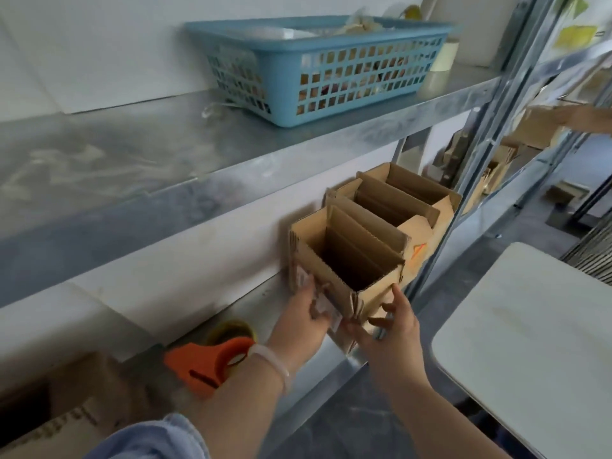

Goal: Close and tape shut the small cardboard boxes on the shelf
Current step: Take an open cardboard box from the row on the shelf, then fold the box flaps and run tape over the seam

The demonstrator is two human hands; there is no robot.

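Note:
Three small open cardboard boxes stand in a row on the middle metal shelf (298, 385). The nearest box (344, 260) has its flaps up and a white label on its left side. My left hand (306, 318) grips that box's near-left side over the label. On the box's near-right side my right hand (385, 326) touches it, fingers spread around the corner. The middle box (394, 207) and the far box (420, 187) stand behind it, also open. An orange tape dispenser (208, 361) with a yellowish tape roll lies on the shelf left of my left wrist.
A blue plastic basket (318, 91) with items sits on the upper shelf, a tape roll (442, 61) beside it. A white table (536, 326) stands at the right. Another cardboard box (76, 412) is at the lower left. Another person's hand (583, 119) reaches at far right.

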